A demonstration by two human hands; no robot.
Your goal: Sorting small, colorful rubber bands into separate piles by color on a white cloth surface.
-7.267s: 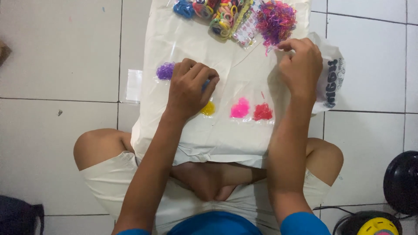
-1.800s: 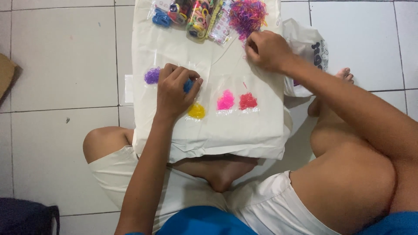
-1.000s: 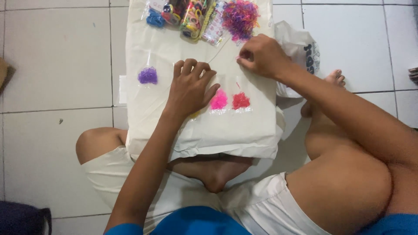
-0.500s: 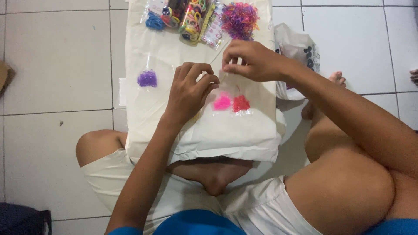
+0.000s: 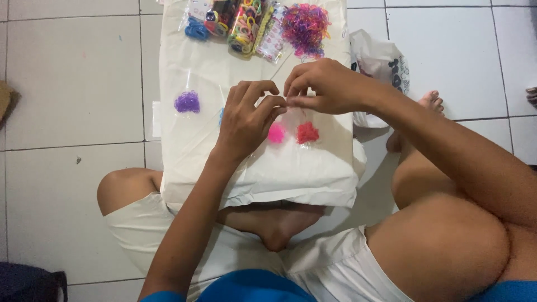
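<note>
My left hand and my right hand meet fingertip to fingertip just above a small clear bag of pink rubber bands. The left fingers pinch the top of that bag. My right thumb and finger are pinched on something tiny, seemingly a small rubber band. A clear bag of red bands lies just right of the pink one. A purple bag of bands lies apart at the left, and a sliver of a blue one shows beside my left hand. All rest on a white plastic sheet over my lap.
A loose pile of mixed pink and purple bands and packets of coloured hair ties lie at the sheet's far end. A printed white plastic bag sits to the right on the tiled floor, near my foot.
My right hand came from the mixed pile down to the pink bag. My left hand moved from the blue and yellow bags rightwards and pinched the pink bag's top.
</note>
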